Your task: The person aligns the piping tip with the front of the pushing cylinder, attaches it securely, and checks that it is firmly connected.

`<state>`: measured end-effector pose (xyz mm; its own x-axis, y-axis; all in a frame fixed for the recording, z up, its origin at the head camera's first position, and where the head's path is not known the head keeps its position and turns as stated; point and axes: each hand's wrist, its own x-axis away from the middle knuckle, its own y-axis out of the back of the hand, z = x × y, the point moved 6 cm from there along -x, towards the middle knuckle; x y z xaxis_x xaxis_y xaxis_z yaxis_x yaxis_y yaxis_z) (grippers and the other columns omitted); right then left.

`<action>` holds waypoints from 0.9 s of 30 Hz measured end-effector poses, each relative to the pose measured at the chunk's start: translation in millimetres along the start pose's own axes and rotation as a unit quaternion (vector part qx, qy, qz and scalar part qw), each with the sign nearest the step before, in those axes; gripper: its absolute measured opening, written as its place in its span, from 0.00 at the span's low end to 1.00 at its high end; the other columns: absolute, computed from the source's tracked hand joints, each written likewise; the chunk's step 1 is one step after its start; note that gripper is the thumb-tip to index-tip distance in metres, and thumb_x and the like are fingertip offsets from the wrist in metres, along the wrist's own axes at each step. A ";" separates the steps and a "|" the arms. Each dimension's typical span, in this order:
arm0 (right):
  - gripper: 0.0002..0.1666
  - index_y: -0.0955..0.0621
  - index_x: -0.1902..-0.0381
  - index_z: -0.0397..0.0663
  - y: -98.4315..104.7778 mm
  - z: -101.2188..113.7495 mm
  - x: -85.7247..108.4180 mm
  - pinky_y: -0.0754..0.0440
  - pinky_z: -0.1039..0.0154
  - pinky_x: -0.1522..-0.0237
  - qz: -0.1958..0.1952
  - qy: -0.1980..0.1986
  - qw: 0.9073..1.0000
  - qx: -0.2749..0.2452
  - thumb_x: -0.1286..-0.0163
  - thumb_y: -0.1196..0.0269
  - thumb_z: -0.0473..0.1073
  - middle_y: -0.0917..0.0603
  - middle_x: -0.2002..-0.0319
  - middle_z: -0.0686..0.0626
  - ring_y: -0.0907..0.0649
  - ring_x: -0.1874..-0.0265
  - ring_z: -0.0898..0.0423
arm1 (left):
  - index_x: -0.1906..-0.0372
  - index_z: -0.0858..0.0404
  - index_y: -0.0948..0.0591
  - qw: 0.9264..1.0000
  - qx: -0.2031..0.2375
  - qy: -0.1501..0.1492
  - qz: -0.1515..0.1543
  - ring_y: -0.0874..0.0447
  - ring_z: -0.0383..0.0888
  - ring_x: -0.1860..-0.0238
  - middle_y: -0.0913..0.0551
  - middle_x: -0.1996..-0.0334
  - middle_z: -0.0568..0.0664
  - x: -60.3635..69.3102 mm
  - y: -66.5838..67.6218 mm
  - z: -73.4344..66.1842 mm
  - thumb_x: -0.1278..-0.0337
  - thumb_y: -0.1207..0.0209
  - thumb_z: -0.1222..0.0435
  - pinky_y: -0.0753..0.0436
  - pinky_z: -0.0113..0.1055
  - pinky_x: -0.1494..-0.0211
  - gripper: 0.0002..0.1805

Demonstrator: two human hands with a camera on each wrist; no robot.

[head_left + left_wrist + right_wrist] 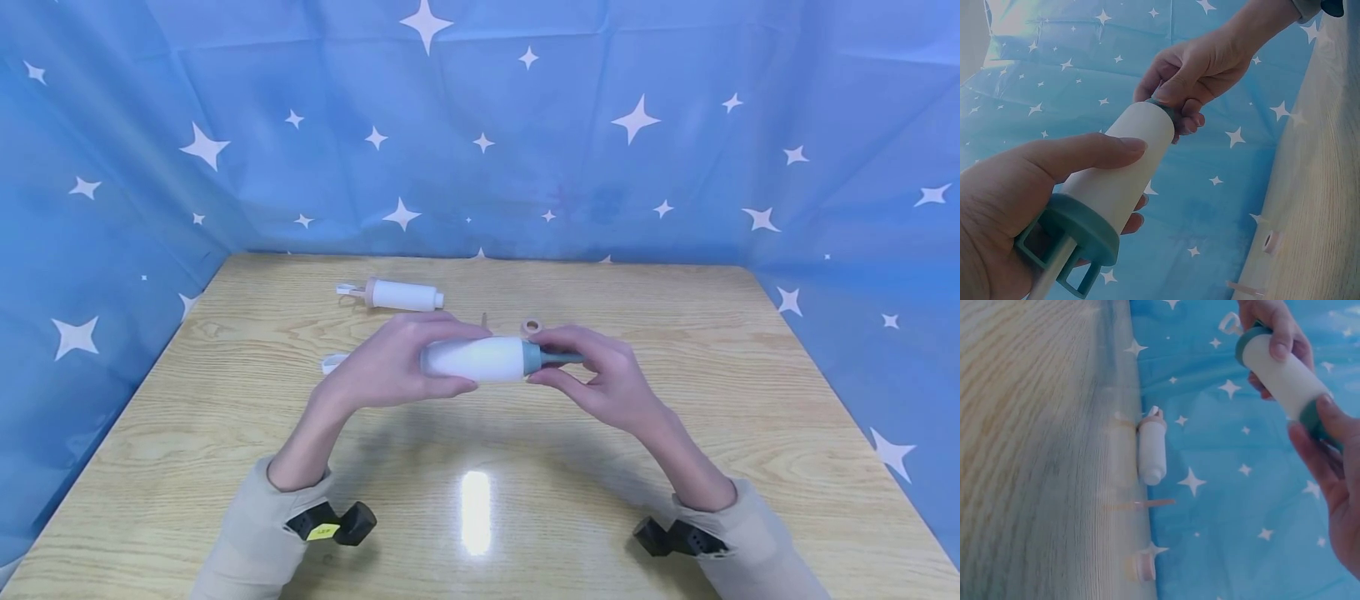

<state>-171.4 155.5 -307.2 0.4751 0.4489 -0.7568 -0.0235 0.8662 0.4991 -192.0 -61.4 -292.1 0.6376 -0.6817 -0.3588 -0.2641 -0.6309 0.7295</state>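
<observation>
Above the table, my left hand (393, 362) grips the white barrel of a large plunger syringe (476, 360), its thumb along the side. The syringe lies roughly level. At its left end, a teal flange with two open finger loops (1082, 228) shows in the left wrist view, and a pale plunger rod (1054, 265) comes out of it. A white pull handle (1230, 324) sticks out past the left hand. My right hand (603, 375) pinches the teal end cap (532, 357) between thumb and fingers. From that cap a narrow teal nozzle (562, 357) points right, partly hidden by the fingers.
Farther back on the wooden table (225, 350) lies a second white syringe (405, 296) with a pinkish collar. A small pinkish ring (532, 326) and a thin pinkish piece (484, 320) lie behind the hands. A blue starred cloth (480, 175) hangs around the table's edges.
</observation>
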 end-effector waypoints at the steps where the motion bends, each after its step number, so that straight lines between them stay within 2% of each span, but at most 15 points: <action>1: 0.25 0.16 0.49 0.37 -0.1 -0.6 0.4 0.18 0.73 0.64 0.000 -0.002 1.000 0.003 0.30 0.33 0.53 0.12 0.55 0.44 0.13 0.62 0.58 | 0.44 0.55 0.15 1.000 -0.001 0.000 0.000 0.17 0.41 0.56 0.14 0.52 0.45 0.0 -0.1 0.1 0.50 0.24 0.62 0.17 0.41 0.54 0.25; 10: 0.26 0.16 0.50 0.35 -0.2 -5.4 3.8 0.15 0.70 0.59 0.003 -0.015 1.000 -0.011 0.29 0.34 0.54 0.12 0.55 0.42 0.12 0.61 0.58 | 0.43 0.56 0.15 1.000 -0.001 -0.007 0.002 0.17 0.41 0.54 0.14 0.51 0.46 -0.5 -1.1 -0.3 0.50 0.25 0.62 0.17 0.41 0.52 0.25; 27: 0.26 0.17 0.51 0.35 -0.6 -7.4 4.9 0.15 0.69 0.61 0.012 -0.055 0.998 -0.011 0.29 0.36 0.56 0.12 0.58 0.43 0.12 0.65 0.57 | 0.43 0.57 0.15 1.000 0.005 -0.010 0.001 0.16 0.43 0.54 0.13 0.51 0.48 -1.1 -3.0 -1.0 0.49 0.25 0.62 0.17 0.43 0.52 0.25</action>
<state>-175.5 158.8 -314.3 0.5678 0.4443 -0.6930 -0.0547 0.8604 0.5068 -191.2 -58.3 -293.3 0.6228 -0.6903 -0.3682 -0.2729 -0.6327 0.7247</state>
